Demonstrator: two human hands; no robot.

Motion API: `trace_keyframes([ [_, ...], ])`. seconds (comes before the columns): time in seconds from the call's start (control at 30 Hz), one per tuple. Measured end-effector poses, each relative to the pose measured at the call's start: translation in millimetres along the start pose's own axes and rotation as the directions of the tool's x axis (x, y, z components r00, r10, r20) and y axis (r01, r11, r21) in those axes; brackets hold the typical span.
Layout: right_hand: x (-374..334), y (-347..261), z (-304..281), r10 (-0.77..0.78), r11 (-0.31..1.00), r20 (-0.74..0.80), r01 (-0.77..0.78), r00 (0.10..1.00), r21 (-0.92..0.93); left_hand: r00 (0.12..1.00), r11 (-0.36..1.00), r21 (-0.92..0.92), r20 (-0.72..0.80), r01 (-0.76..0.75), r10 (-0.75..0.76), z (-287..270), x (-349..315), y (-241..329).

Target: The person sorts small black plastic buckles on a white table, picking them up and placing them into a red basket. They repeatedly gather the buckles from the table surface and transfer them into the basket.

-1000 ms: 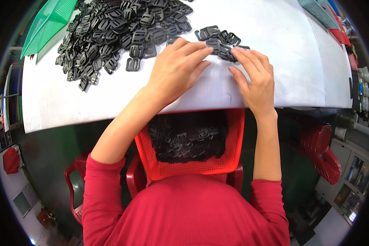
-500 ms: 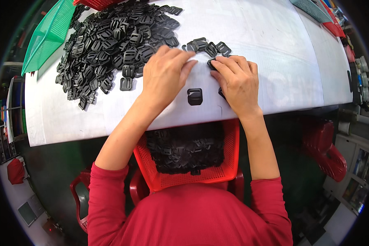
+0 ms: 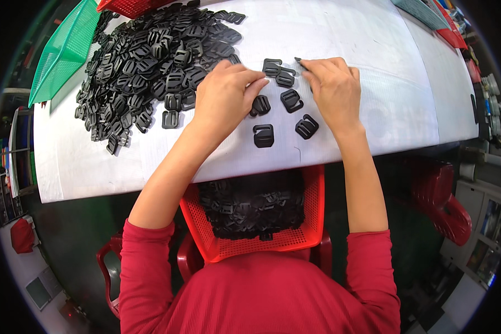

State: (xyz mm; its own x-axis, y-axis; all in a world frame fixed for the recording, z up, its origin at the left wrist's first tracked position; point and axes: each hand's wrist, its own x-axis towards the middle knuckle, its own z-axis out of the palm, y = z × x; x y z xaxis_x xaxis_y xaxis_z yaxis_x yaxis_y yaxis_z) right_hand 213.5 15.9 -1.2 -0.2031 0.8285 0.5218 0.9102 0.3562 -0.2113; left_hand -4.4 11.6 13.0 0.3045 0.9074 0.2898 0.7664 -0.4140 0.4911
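Observation:
Over the white table, my right hand [image 3: 337, 92] pinches a small black plastic buckle [image 3: 298, 60] between thumb and fingers, its edge showing at the fingertips. My left hand [image 3: 226, 96] is beside the large pile of black buckles [image 3: 145, 64], thumb and forefinger drawn together; whatever they hold, if anything, is hidden. Between the hands lie a buckle [image 3: 272, 67] and another overlapping it [image 3: 285, 78]. Nearer me are single buckles: one partly under my left hand [image 3: 260, 106], one to its right [image 3: 291, 101], and two closer to the table edge [image 3: 264, 135] [image 3: 307, 127].
A red plastic basket [image 3: 317, 217] of black buckles stands below the table edge, against my body. At the far left are a green basket [image 3: 61, 55] and a red basket [image 3: 129, 6]. A grey-blue basket [image 3: 426, 12] sits far right; a dark red chair [image 3: 437, 195] stands below.
My right hand has moved slightly right and away from me, uncovering buckles on the table. The loose buckles between my hands have shifted apart, some toward me. My left hand stays near its place.

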Motion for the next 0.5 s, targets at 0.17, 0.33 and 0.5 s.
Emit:
trace_keyframes([
  [0.17,18,12,-6,0.38,0.898,0.179,-0.409,0.907,0.166,0.943,0.926,0.241,-0.094,-0.29,0.32,23,18,-7],
  [0.33,2,-9,-8,-0.01,0.993,0.045,0.005,0.999,0.12,0.997,0.991,-0.128,-0.072,-0.039,0.03,23,36,-11],
  [0.5,0,-15,4,-0.112,0.993,0.049,0.111,0.992,0.041,0.997,1.0,-0.023,-0.083,-0.003,0.001,7,34,-11],
])
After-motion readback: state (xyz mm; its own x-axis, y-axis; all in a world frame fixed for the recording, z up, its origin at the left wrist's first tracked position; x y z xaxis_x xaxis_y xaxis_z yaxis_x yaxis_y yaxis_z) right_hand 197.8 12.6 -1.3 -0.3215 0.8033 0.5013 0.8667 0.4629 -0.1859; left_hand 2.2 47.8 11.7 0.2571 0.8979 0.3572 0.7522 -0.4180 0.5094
